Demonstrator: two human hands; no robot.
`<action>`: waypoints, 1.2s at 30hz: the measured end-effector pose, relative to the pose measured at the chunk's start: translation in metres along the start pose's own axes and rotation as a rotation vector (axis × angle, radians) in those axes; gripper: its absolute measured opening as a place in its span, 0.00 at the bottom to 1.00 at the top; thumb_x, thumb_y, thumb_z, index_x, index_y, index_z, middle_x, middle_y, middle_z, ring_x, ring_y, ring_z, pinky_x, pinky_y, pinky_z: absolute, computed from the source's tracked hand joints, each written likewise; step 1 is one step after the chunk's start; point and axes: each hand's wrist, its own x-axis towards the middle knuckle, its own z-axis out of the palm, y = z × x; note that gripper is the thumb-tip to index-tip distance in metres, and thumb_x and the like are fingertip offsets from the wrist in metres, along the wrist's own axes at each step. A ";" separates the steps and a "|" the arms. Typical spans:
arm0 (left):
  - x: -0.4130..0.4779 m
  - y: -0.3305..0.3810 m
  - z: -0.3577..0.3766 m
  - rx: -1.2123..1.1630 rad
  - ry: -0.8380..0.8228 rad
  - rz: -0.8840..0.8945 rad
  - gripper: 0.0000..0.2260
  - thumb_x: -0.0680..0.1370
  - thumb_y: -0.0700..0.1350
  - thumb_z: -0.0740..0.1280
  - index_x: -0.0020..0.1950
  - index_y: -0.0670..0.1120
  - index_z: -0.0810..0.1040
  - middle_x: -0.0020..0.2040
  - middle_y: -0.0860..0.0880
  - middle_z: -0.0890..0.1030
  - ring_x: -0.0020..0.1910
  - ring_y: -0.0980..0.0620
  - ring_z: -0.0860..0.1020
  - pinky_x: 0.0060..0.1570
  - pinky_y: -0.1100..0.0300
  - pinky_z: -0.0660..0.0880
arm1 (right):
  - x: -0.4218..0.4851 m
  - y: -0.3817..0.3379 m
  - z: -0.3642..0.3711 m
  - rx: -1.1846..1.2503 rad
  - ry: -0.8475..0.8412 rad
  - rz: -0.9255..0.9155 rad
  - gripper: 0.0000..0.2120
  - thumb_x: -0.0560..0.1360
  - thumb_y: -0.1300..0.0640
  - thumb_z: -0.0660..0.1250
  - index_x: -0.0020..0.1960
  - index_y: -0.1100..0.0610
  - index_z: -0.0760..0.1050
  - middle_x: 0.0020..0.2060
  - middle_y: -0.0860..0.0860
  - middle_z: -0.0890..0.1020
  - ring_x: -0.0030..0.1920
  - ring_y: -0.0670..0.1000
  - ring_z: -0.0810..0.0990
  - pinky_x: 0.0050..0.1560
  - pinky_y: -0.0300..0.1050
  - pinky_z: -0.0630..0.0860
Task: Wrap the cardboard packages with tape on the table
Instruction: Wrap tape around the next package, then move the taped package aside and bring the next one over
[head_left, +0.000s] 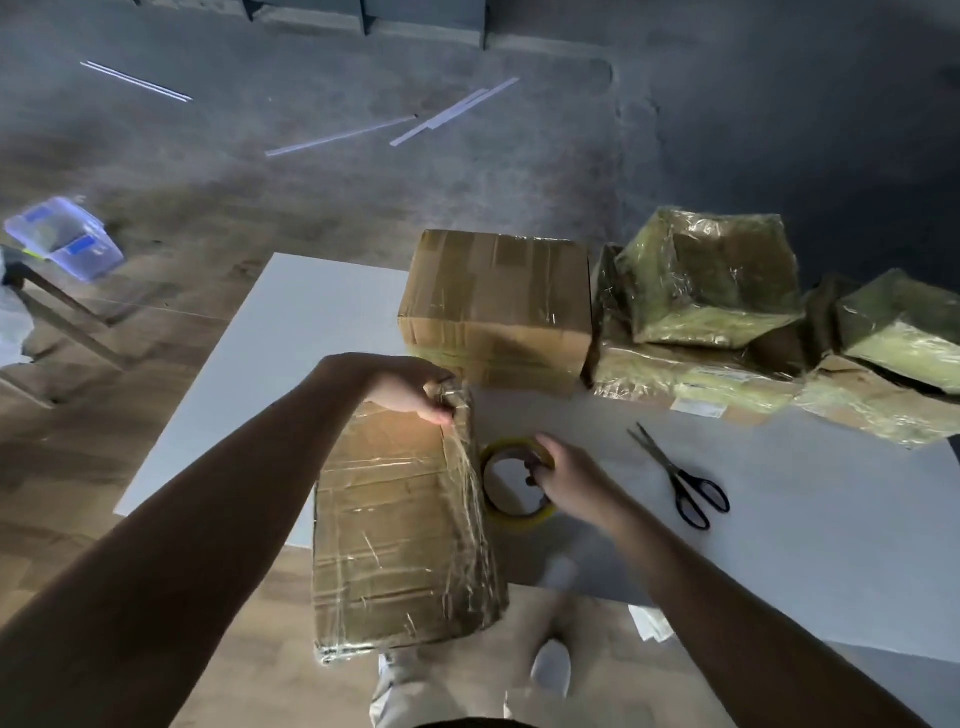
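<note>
1. A long brown cardboard package (395, 535), already glossy with clear tape, is seen lying at the near edge of the white table (291, 332), its near end overhanging towards the person.
2. The far right corner of this package is pinched by the left hand (415, 392), where the tape film appears to be gathered along the right side face.
3. A yellowish roll of clear tape (514, 483) is held just beside that right face by the right hand (566, 478), with fingers curled through and over the ring.
4. The step in hand is judged to be a further pass of tape along the package's right side, with the corner steadied.
5. For the next move, the roll would likely need to be drawn along or around the package while tension is kept, then the strip pressed flat.
6. The black-handled scissors (685, 480) lie near on the right, should cutting be required.
7. Other wrapped cardboard packages (711, 280) are stacked at the far side of the table.
</note>
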 end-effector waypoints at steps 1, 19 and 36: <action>0.008 0.001 0.001 0.010 0.011 0.010 0.18 0.77 0.52 0.69 0.66 0.51 0.73 0.63 0.52 0.78 0.62 0.50 0.74 0.57 0.57 0.67 | 0.002 0.006 0.001 -0.006 0.003 0.007 0.16 0.80 0.58 0.60 0.68 0.54 0.69 0.56 0.55 0.79 0.51 0.55 0.79 0.43 0.46 0.73; 0.016 0.093 0.068 0.689 0.758 0.235 0.22 0.63 0.39 0.74 0.56 0.43 0.78 0.54 0.42 0.79 0.51 0.41 0.78 0.41 0.52 0.77 | 0.034 0.056 -0.005 -0.308 0.058 -0.016 0.20 0.79 0.62 0.60 0.69 0.47 0.68 0.60 0.56 0.72 0.60 0.57 0.74 0.57 0.48 0.72; 0.041 0.120 0.201 0.511 0.553 0.026 0.11 0.55 0.37 0.75 0.32 0.48 0.78 0.29 0.50 0.74 0.18 0.50 0.71 0.19 0.64 0.63 | 0.019 0.087 -0.017 -0.127 0.316 -0.037 0.17 0.80 0.54 0.59 0.68 0.57 0.70 0.59 0.59 0.78 0.58 0.57 0.78 0.56 0.52 0.75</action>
